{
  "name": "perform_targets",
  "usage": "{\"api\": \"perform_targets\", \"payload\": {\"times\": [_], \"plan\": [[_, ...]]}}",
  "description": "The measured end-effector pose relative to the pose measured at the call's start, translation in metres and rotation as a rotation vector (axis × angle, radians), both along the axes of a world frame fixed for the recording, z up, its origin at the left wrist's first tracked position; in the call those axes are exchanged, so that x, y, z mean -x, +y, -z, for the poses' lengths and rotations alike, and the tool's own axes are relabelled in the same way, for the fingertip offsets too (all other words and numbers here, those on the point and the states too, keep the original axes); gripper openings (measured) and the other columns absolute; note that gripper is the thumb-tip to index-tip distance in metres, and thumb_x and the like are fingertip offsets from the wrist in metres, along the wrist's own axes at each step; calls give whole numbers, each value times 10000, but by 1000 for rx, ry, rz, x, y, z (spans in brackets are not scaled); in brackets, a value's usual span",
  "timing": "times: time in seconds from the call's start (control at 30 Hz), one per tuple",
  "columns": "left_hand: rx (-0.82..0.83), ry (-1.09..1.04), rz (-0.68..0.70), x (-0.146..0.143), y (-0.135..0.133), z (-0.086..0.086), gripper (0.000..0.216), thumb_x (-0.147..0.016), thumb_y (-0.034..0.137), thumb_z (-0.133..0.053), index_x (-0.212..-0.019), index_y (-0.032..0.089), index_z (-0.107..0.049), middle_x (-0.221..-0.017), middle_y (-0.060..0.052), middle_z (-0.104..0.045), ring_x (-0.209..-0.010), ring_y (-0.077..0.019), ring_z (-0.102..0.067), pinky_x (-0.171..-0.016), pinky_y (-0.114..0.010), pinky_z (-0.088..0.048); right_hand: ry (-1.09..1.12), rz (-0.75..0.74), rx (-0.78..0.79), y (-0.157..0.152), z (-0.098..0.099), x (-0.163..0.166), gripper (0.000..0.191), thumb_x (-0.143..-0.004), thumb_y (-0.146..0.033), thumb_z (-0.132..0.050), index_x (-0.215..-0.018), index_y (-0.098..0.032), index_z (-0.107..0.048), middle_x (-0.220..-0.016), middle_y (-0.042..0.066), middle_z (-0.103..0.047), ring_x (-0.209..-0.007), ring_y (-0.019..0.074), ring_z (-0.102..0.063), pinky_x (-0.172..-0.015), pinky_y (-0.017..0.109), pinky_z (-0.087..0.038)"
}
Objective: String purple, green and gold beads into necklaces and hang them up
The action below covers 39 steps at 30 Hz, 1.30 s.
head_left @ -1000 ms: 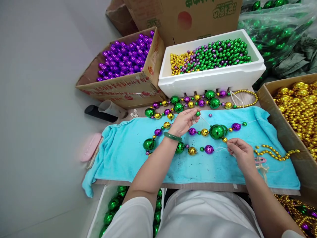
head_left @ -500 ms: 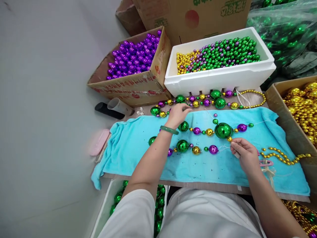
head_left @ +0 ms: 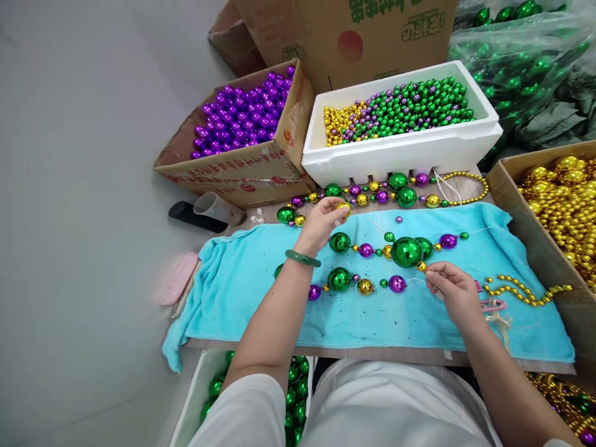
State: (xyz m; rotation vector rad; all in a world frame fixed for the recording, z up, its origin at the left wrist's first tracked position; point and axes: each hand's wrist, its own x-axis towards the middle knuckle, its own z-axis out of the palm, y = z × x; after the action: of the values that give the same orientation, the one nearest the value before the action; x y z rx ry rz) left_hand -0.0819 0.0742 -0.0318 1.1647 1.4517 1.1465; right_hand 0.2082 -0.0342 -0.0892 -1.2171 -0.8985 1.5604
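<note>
Left hand (head_left: 320, 225) pinches a gold ball (head_left: 344, 209); right hand (head_left: 454, 288) grips a small gold bead (head_left: 421, 266).
The big green ball (head_left: 406, 252) sits just beyond the right hand, probably steadied by that grip so the thread (head_left: 376, 224) can slant toward the left.

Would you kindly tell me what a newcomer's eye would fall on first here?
Probably the bright blue towel, spread across the middle. Next, the large green balls near the right hand, and the purple balls heaped in the box behind, left of the white bin.
</note>
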Motion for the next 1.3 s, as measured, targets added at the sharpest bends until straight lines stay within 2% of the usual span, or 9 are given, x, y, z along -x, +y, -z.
{"api": "perform_targets", "payload": {"times": [0.07, 0.1, 0.2, 0.5, 0.77, 1.03, 1.3], "plan": [[51, -377, 121, -12, -8, -9, 390, -710, 332, -721, -1056, 188, -613, -945, -41, -645, -797, -114, -602, -773, -274, -496, -12, -6, -22, -1, -3, 0, 151, -726, -316, -693, -742, -178, -635, -578, -9, -560, -533, 98, -475, -510, 233, -380], [68, -491, 162, -17, -12, -12, 402, -717, 331, -721, -1081, 195, -617, -956, -41, -650, -789, -106, -603, -769, -262, -496, -18, -8, -32, -2, -4, 1, 146, -729, -314, -690, -741, -179, -635, -578, -9, -559, -533, 99, -476, -508, 233, -381], [73, -632, 202, -27, -21, -15, 388, -725, 290, -719, -1091, 198, -627, -993, -52, -661, -818, -107, -612, -769, -243, -490, -41, -13, -42, -3, -8, 2, 142, -733, -313, -685, -735, -181, -634, -577, -7, -560, -532, 104, -480, -501, 236, -383], [32, -684, 207, -33, -27, -12, 317, -694, 211, -725, -986, 167, -609, -1078, -94, -654, -979, -153, -609, -826, -257, -472, -57, 22, -65, -4, -17, 0, 141, -732, -313, -680, -729, -178, -640, -575, -9, -554, -528, 97, -469, -491, 229, -369], [-20, -645, 222, -31, -28, -12, 363, -678, 229, -751, -1020, 159, -653, -1063, -95, -678, -987, -164, -625, -840, -256, -479, -107, 20, -60, -4, -21, -1, 165, -700, -331, -685, -692, -175, -633, -548, -4, -542, -512, 106, -471, -483, 239, -385], [-13, -626, 156, -30, -29, -14, 346, -682, 241, -746, -1009, 166, -665, -1061, -92, -683, -1009, -174, -624, -835, -262, -487, -121, 8, -90, -5, -22, -1, 145, -719, -322, -669, -704, -182, -633, -549, -5, -541, -514, 108, -474, -485, 241, -390], [-31, -640, 199, -27, -29, -12, 371, -675, 254, -761, -1027, 167, -680, -1072, -93, -688, -1014, -173, -625, -823, -248, -488, -116, 20, -80, -6, -25, 0, 151, -704, -324, -678, -689, -182, -632, -540, -7, -541, -508, 106, -471, -478, 238, -393]]}}
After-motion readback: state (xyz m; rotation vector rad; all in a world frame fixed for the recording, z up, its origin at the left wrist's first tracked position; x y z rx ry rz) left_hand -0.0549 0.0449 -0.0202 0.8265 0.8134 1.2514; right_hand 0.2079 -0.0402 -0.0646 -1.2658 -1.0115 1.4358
